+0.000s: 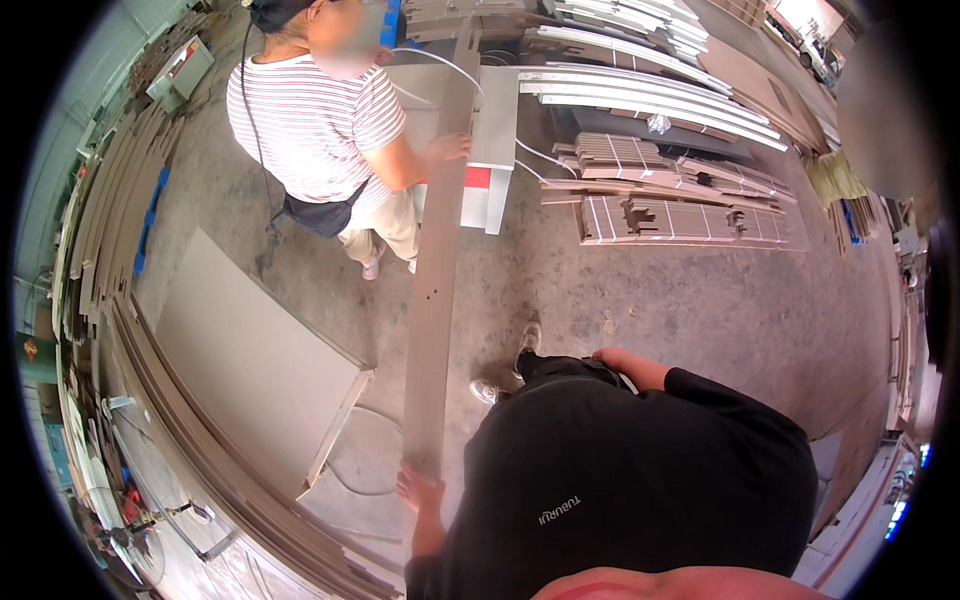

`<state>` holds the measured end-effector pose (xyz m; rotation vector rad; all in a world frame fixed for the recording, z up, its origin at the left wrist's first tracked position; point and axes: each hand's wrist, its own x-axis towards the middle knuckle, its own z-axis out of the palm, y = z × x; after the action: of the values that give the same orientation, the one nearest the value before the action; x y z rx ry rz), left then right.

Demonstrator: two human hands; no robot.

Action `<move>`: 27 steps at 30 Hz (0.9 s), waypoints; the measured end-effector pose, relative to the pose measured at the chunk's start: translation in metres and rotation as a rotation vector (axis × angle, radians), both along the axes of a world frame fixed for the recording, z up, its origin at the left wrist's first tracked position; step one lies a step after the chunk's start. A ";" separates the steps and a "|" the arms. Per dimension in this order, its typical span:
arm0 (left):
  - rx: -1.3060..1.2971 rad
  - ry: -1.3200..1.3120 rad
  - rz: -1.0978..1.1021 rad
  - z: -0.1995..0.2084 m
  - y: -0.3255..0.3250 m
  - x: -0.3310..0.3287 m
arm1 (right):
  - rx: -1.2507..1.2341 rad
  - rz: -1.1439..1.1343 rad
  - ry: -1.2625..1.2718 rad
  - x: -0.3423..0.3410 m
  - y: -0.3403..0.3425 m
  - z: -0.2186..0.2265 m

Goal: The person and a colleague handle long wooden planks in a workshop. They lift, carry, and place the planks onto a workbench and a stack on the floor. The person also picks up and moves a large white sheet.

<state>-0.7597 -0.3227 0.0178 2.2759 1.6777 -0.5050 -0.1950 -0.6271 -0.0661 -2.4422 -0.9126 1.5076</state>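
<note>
A long narrow wood-coloured board (432,330) with small dark holes near its middle stretches away from me. My left hand (420,487) grips its near end, fingers at the left edge. Toward the far end, a co-worker's hand (450,148) rests on the same board, beside a pale machine table (495,130) with a red patch on its side. My right hand (622,362) is beside my dark trousers at hip height, apart from the board. Its fingers are too small and partly hidden to make out.
A co-worker in a striped shirt (310,125) stands left of the board. A large pale panel (250,350) leans at the left, near stacked long strips (190,430). Strapped bundles of boards (685,220) lie at the right on the concrete floor (700,310).
</note>
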 end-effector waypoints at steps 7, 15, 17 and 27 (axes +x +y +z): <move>-0.005 0.013 0.002 -0.012 -0.019 -0.034 | -0.040 0.141 -0.028 0.009 0.025 0.028; -0.024 0.026 0.025 -0.013 -0.017 -0.042 | 0.063 0.177 -0.056 -0.001 0.102 0.091; -0.010 0.038 0.008 -0.012 -0.018 -0.043 | 0.104 0.182 -0.057 -0.006 0.111 0.094; -0.047 0.045 0.024 -0.005 -0.004 -0.045 | 0.026 0.099 -0.030 0.001 0.085 0.075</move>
<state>-0.8049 -0.3269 0.0129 2.2244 1.6935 -0.5887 -0.1939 -0.5425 0.0089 -2.4410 -1.0663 1.4842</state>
